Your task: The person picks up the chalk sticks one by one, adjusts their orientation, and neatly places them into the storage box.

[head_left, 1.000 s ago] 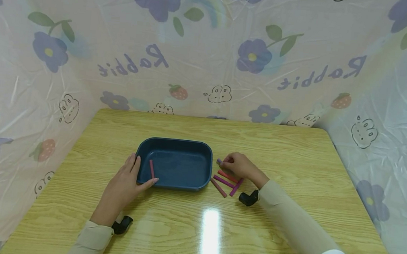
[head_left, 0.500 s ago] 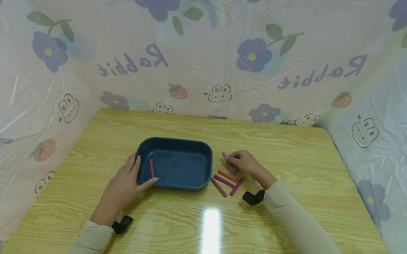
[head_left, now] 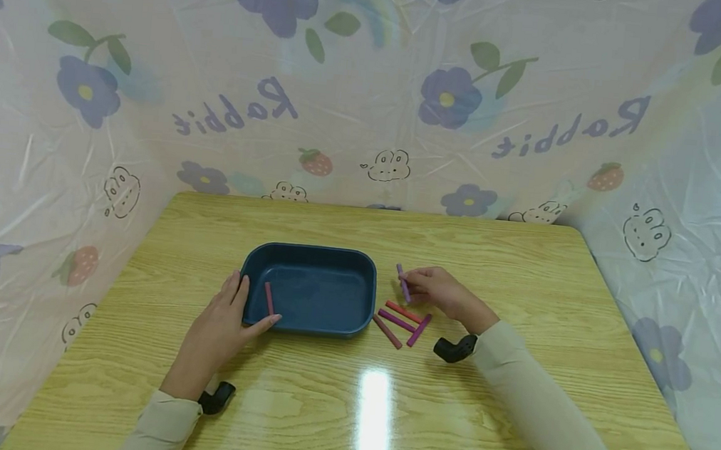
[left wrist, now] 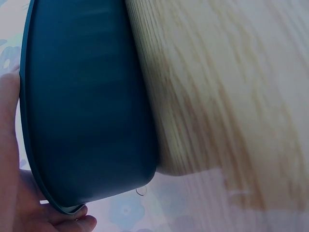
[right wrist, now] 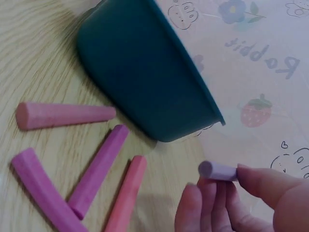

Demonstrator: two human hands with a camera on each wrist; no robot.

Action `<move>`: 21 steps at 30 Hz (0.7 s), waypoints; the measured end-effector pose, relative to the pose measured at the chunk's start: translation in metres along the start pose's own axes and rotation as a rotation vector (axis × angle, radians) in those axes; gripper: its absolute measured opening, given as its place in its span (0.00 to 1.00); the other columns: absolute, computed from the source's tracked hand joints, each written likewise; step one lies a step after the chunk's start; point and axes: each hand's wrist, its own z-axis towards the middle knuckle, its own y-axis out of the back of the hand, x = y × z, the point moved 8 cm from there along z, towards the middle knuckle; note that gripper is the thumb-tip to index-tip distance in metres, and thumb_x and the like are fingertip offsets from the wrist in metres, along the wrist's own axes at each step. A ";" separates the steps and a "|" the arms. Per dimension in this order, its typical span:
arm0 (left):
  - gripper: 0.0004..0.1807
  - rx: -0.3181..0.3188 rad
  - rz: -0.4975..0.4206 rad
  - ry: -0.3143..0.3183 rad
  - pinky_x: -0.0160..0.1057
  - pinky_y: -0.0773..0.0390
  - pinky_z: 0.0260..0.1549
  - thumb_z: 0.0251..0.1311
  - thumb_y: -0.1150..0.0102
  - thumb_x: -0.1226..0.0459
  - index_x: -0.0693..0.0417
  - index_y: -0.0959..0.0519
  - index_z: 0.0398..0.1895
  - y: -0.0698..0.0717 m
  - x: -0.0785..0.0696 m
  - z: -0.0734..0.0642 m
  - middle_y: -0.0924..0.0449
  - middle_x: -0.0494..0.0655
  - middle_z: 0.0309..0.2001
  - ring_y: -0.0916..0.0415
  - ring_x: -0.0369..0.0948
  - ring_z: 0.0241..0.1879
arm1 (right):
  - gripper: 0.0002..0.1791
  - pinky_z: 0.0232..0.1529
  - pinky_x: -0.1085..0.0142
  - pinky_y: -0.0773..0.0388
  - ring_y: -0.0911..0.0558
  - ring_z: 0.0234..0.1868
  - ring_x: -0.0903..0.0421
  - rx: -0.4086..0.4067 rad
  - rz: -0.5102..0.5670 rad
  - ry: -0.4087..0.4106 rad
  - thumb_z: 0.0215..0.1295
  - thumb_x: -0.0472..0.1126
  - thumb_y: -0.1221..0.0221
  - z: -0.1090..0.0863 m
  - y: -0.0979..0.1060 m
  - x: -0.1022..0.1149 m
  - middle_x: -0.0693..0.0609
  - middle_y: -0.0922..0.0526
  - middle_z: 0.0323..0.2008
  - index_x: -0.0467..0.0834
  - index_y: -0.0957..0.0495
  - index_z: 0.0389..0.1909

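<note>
Right hand (head_left: 441, 291) shifted rightward, pinching lilac stick (right wrist: 219, 171)

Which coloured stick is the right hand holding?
Only the slim lilac stick is pinched; four others lie on the yellowish wooden table, one inside the dark blue rectangular tray.

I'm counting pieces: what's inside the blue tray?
One reddish stick shows inside the blue tray, toward its left end. Whatever the left hand covers at the near-left corner can't be seen.
</note>
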 end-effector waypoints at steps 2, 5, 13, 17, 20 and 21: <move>0.55 0.003 -0.002 -0.001 0.59 0.41 0.58 0.53 0.51 0.33 0.65 0.51 0.71 0.000 0.000 0.000 0.57 0.65 0.71 0.54 0.60 0.68 | 0.26 0.46 0.61 0.22 0.22 0.44 0.47 -0.004 0.054 -0.023 0.71 0.45 0.52 0.000 0.000 -0.001 0.32 0.25 0.48 0.23 0.31 0.54; 0.55 0.009 -0.003 -0.001 0.60 0.41 0.58 0.53 0.51 0.33 0.65 0.51 0.71 -0.001 0.000 0.000 0.58 0.65 0.71 0.53 0.60 0.67 | 0.28 0.48 0.60 0.23 0.22 0.42 0.48 -0.005 0.120 -0.050 0.70 0.45 0.49 0.000 -0.001 -0.001 0.33 0.25 0.48 0.22 0.32 0.54; 0.55 0.008 -0.004 -0.001 0.59 0.41 0.58 0.53 0.51 0.33 0.65 0.52 0.71 -0.001 0.000 0.000 0.59 0.64 0.71 0.53 0.60 0.67 | 0.23 0.46 0.62 0.22 0.19 0.42 0.52 0.026 0.292 -0.053 0.70 0.42 0.49 -0.005 -0.007 0.005 0.36 0.23 0.46 0.24 0.30 0.53; 0.55 0.005 -0.006 -0.007 0.59 0.40 0.58 0.54 0.50 0.34 0.65 0.52 0.71 -0.001 0.000 0.000 0.61 0.64 0.71 0.54 0.60 0.68 | 0.15 0.44 0.64 0.21 0.19 0.40 0.54 0.070 0.394 -0.042 0.70 0.41 0.49 -0.007 -0.014 0.012 0.42 0.20 0.41 0.34 0.21 0.44; 0.55 0.004 -0.005 -0.008 0.59 0.40 0.58 0.54 0.50 0.34 0.65 0.52 0.71 -0.001 0.000 0.000 0.61 0.63 0.71 0.54 0.60 0.68 | 0.13 0.42 0.66 0.21 0.19 0.39 0.55 0.098 0.450 -0.033 0.70 0.40 0.50 -0.007 -0.020 0.018 0.45 0.20 0.39 0.37 0.20 0.41; 0.55 0.004 -0.005 -0.009 0.59 0.40 0.58 0.54 0.50 0.34 0.65 0.52 0.71 -0.001 0.000 0.000 0.61 0.63 0.71 0.54 0.60 0.68 | 0.13 0.42 0.66 0.21 0.19 0.39 0.56 0.103 0.464 -0.034 0.70 0.40 0.50 -0.007 -0.022 0.020 0.45 0.20 0.39 0.37 0.20 0.41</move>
